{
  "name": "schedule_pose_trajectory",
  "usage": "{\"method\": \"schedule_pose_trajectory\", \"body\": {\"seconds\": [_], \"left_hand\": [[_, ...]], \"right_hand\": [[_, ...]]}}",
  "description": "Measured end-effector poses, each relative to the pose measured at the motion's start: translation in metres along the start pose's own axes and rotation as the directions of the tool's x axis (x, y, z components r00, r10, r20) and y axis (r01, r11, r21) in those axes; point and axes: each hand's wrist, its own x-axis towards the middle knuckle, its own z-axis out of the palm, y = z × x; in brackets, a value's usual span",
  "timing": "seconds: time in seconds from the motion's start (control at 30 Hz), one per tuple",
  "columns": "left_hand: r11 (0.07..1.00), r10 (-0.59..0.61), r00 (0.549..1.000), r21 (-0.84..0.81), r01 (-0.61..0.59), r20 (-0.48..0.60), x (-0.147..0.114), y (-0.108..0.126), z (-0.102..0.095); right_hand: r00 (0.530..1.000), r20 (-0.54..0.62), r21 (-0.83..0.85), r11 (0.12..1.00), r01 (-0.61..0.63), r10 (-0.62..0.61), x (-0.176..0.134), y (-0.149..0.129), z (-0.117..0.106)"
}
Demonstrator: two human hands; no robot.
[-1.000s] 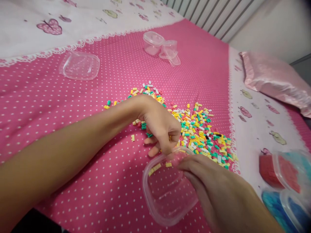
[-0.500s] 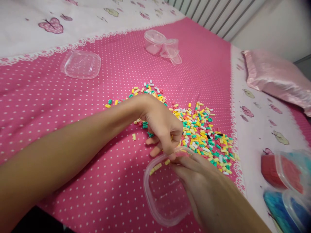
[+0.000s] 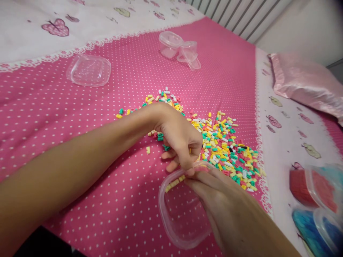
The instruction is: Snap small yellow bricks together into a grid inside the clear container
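Observation:
A clear plastic container [image 3: 171, 228] rests tilted on the pink cloth, its open side facing me. My left hand [image 3: 183, 139] is bent over its far rim, with the thumb at the edge and the other fingers curled behind the wall. Inside the container, my right hand [image 3: 222, 203] has its fingers pressed together close to the left thumb. Whatever the right fingertips pinch, if anything, is hidden. A short row of pale yellow toy bricks [image 3: 175, 183] lies along the container's inner far wall, beside the right fingertips.
Many small coloured toy bricks [image 3: 222, 146] are scattered behind my hands. A clear lid [image 3: 89, 71] lies at the left, and clear small containers [image 3: 170, 44] stand farther back. Tubs with red [image 3: 300, 187] and blue [image 3: 308, 228] contents sit at the right, below a pink pillow [image 3: 308, 82].
The yellow brick near my right fingertips has moved left and now sits against the row, closing the gap. My right fingertips have shifted slightly left; my left hand stays nearly still.

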Motion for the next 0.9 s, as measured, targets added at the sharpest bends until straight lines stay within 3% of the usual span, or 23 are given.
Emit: {"method": "schedule_pose_trajectory", "body": {"seconds": [0.17, 0.33, 0.53, 0.9], "left_hand": [[1.000, -0.024, 1.000, -0.007, 0.023, -0.010, 0.000, 0.002, 0.001], [1.000, -0.016, 1.000, -0.013, 0.015, -0.004, 0.000, 0.002, 0.001], [1.000, -0.005, 1.000, 0.006, 0.005, -0.004, -0.001, 0.002, 0.001], [0.998, -0.036, 0.999, -0.052, 0.035, -0.021, -0.001, 0.003, 0.001]], "right_hand": [[0.999, -0.021, -0.011, 0.999, 0.038, -0.038, 0.001, 0.000, -0.005], [0.999, -0.031, 0.029, 1.000, -0.010, 0.011, 0.002, -0.004, 0.000], [0.994, -0.067, -0.019, 0.997, 0.081, -0.082, 0.004, -0.001, -0.007], [0.998, -0.007, 0.007, 0.998, 0.062, -0.062, 0.005, -0.005, -0.006]]}}
